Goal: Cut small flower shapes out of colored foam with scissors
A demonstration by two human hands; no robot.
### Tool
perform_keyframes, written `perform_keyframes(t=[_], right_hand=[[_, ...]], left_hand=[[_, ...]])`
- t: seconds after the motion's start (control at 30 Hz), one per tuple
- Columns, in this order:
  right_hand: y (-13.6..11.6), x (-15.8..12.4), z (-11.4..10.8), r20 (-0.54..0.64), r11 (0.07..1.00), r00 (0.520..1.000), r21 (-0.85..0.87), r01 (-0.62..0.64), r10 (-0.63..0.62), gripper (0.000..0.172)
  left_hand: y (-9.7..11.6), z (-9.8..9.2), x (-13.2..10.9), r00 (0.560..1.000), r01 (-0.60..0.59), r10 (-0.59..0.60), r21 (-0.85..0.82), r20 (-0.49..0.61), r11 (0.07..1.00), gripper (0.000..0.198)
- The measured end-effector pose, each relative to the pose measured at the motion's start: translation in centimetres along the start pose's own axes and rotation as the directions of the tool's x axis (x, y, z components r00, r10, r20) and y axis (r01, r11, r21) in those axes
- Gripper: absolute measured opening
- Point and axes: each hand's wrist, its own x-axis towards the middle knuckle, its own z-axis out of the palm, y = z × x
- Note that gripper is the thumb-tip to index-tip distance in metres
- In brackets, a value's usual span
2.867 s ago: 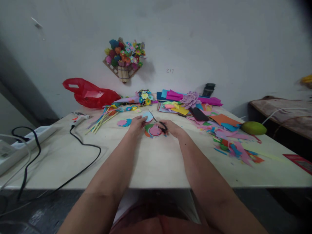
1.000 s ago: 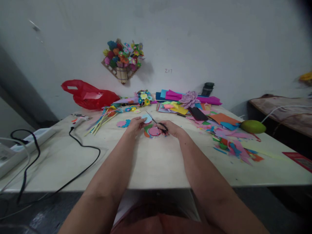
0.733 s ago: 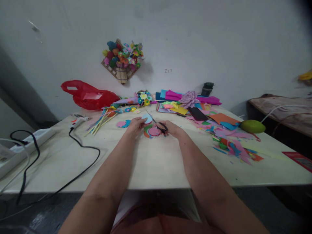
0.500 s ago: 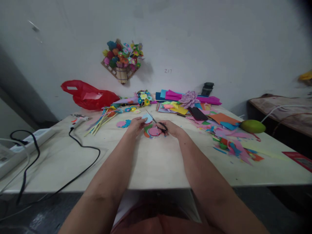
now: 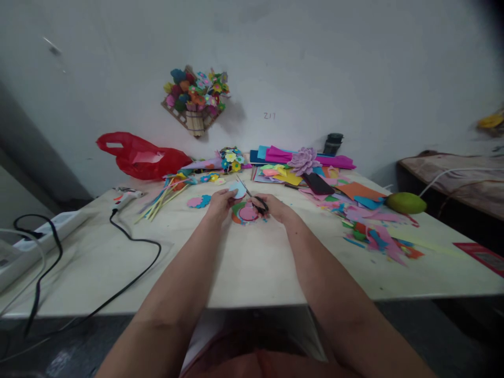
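Note:
Between the thumb and fingers of my left hand (image 5: 221,201) is a light blue paper piece (image 5: 238,190) with a rounded edge. My right hand (image 5: 271,205) grips black-handled scissors (image 5: 260,205), whose blades point up and left beside the blue paper. Whether the blades touch its edge I cannot tell. Just below both hands lie round paper cut-outs, a pink disc (image 5: 248,211) on top of green and orange ones. Left of my left hand are a pink scalloped piece (image 5: 194,202) and a blue scalloped piece (image 5: 206,200).
A glue gun (image 5: 128,197) with a black cord and a power strip (image 5: 43,244) lie at the left. Behind are a red plastic bag (image 5: 145,160) and paper flowers (image 5: 232,158). At right are a phone (image 5: 318,184), paper scraps (image 5: 388,244) and a green fruit (image 5: 406,202).
The view has shifted slightly. Both hands keep nearly the same place, with the blue paper and scissors still held close together.

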Motion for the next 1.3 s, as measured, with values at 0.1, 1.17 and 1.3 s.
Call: perform_keyframes(t=[0.1,1.17,1.3], right_hand=[[-0.2,0.0,0.2,-0.022,1.0,1.0,0.026,0.015,-0.014,0.029],[-1.0,0.4,2.1,-0.166,0.987,0.985,0.145,0.066,-0.041,0.033],[-0.9,0.5,2.3,-0.18,0.985,0.983,0.155,0.072,-0.044,0.031]], left_hand=[[-0.2,0.7,-0.1,0.997,-0.032,0.03,-0.028,-0.066,0.999,0.01],[-2.1,3.5,-1.2,0.967,-0.125,0.095,-0.117,-0.235,0.985,0.016],[-2.2,3.5,-1.2,0.96,-0.14,0.112,-0.095,-0.256,0.986,0.014]])
